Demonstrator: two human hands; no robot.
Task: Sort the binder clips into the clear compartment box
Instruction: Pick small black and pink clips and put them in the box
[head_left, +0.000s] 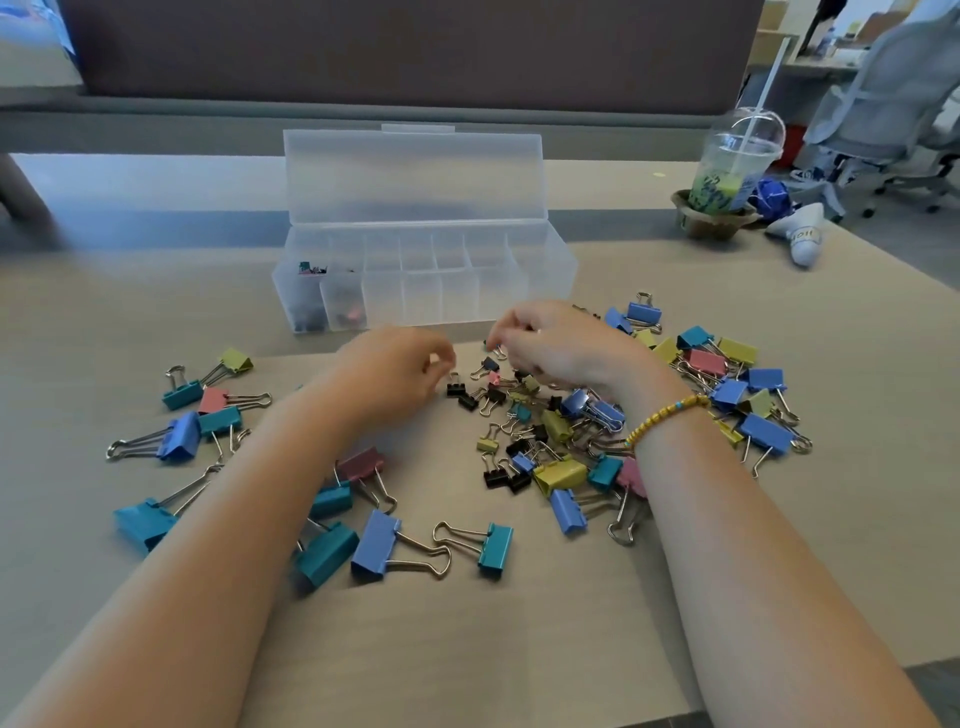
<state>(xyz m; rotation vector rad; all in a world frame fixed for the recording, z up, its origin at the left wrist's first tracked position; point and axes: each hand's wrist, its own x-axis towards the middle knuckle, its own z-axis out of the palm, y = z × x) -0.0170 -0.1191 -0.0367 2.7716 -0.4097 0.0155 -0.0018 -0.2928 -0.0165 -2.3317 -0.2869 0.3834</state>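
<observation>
The clear compartment box (545, 270) stands open at the table's middle back, lid (415, 176) upright. Its two leftmost compartments (332, 304) hold small clips. Binder clips of several colours and sizes lie scattered in front; the dense pile (550, 441) is under my right wrist and large ones (376, 545) lie near my left forearm. My left hand (389, 376) pinches at the wire handle of a small black clip (456, 388) resting on the table. My right hand (561, 348) holds a small dark clip (492, 347) between its fingertips, just in front of the box.
A plastic cup with a straw (737, 166) sits in a holder at the back right, beside a crumpled blue wrapper (774, 195) and a white object (800, 239). An office chair (893, 104) stands beyond the table. The table's near edge (831, 691) runs at the bottom right.
</observation>
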